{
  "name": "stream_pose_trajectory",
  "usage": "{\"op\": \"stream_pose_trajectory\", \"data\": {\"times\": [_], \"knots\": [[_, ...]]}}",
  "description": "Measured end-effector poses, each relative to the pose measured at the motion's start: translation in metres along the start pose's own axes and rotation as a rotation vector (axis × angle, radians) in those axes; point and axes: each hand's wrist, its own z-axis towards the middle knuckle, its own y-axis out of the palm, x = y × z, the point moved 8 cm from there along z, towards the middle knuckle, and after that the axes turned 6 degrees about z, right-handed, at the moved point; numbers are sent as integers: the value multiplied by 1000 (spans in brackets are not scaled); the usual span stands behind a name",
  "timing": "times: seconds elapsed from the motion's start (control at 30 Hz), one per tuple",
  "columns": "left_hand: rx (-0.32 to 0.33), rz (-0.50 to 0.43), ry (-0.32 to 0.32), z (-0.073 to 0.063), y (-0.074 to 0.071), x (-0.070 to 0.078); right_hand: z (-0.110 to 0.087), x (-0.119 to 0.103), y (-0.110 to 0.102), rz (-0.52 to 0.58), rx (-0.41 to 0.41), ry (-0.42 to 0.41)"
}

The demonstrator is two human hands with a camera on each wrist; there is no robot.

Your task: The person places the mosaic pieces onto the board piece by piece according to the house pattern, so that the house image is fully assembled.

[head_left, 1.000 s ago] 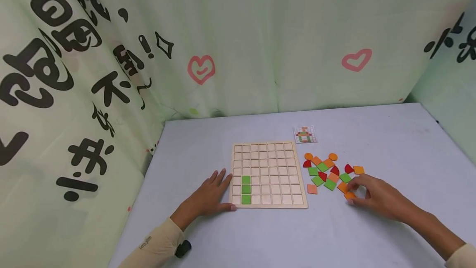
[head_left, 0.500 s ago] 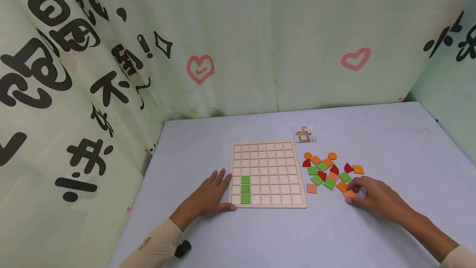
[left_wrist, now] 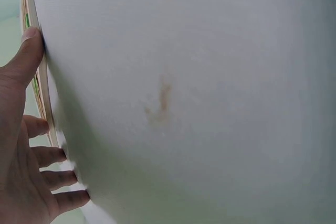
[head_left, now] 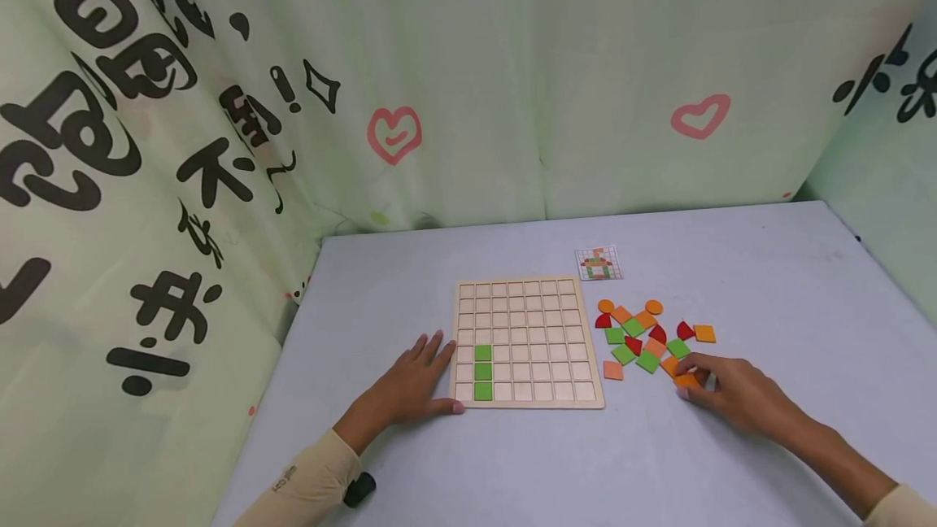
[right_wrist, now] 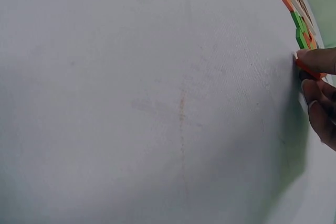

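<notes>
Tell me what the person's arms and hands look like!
The left hand and right hand are bare. The left sleeve and right sleeve are cream; the left one has a small dark marking, too tiny to read. A black gadget sits beside that sleeve.

Your left hand [head_left: 413, 385] lies low and left of centre in the head view — fingers straight and slightly apart, angled up and right, thumb stretched out to the right. Your left forearm [head_left: 307, 478] rises from the bottom edge. Your right hand [head_left: 735, 397], right of centre, bends its fingers toward the thumb in a pinch — your right forearm [head_left: 842, 462] slanting in from the lower right.
</notes>
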Motion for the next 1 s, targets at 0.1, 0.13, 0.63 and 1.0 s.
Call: {"op": "stream_pose_trajectory", "data": {"times": [0.1,0.13,0.63,1.0], "knots": [[0,-1,0,0,-1,0,0,-2,1,-1,1,-19],[1,-1,0,0,-1,0,1,-3,1,-2,6,-27],[1,0,-2,0,-1,0,16,-32,9,173,-35,-87],[4,-6,1,0,-2,0,29,-63,29,402,-229,-109]]}}
